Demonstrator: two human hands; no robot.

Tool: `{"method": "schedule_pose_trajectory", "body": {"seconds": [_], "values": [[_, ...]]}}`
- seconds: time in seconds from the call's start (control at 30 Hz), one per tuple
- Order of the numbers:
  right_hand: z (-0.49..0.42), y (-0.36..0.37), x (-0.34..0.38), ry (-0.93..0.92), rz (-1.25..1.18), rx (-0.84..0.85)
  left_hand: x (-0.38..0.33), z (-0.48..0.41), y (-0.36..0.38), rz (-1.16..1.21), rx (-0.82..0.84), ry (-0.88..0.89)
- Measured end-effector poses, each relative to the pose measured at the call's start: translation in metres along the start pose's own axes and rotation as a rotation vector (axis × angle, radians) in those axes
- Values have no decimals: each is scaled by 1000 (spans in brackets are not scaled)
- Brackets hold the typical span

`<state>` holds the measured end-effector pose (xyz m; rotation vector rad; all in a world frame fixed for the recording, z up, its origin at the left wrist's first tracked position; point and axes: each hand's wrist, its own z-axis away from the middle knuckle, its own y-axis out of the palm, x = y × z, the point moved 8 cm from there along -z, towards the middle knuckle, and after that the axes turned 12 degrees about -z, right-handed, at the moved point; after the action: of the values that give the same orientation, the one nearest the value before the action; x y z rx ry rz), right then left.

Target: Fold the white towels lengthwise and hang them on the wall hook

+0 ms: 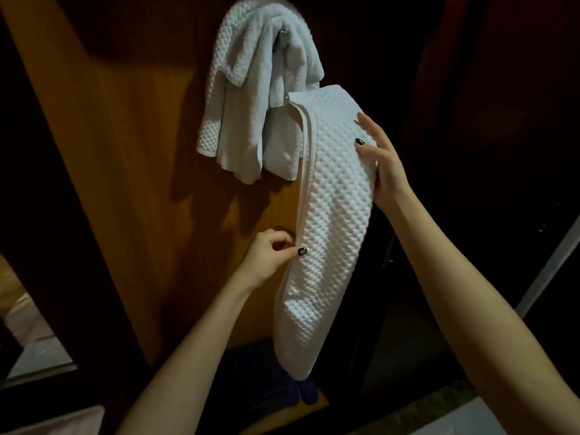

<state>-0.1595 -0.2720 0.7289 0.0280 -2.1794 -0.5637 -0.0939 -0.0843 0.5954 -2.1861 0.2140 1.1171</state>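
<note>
Towel (329, 215), white and waffle-textured, is held up as a long narrow strip, folded lengthwise, with its doubled hems seen running down the left side. It is held in the air in front of a wood panel (125, 158). Its upper end is raised just below and to the right of the hung towels (248, 89), and its lower end hangs free and tapers to a rounded tip.

The left edge of the strip is pinched about halfway down by the left hand (266, 259), with the thumb laid on the front and the other fingers curled behind the hem. The right edge is gripped higher up by the right hand (383, 164); its thumb is pressed on the front of the cloth and the edge is tucked against the palm, with the fingers stretched upward along it.

The hung towels are draped in a bunch high on the panel, and their ends hang down in uneven folds. Only a small metal glint of the hook (284, 32) can be made out among them. Something dark blue (306, 395) is seen low down behind the strip's tip; what it is cannot be told.
</note>
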Motion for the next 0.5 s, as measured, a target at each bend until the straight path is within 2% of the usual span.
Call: {"method": "schedule_pose_trajectory", "body": {"seconds": [0.07, 0.2, 0.27, 0.43, 0.5], "values": [[-1, 1, 0, 16, -24, -2, -2, -4, -1, -76, -3, 2], [-3, 3, 2, 40, -41, -5, -8, -8, 9, -9, 185, 39], [-4, 5, 3, 42, -55, 2, -9, -10, 14, -52, 198, 52], [-7, 0, 13, 13, -21, -57, -8, -11, 8, -115, -50, 105], [-8, -8, 17, -6, -23, -102, -9, -7, 7, -91, -95, 155]]}}
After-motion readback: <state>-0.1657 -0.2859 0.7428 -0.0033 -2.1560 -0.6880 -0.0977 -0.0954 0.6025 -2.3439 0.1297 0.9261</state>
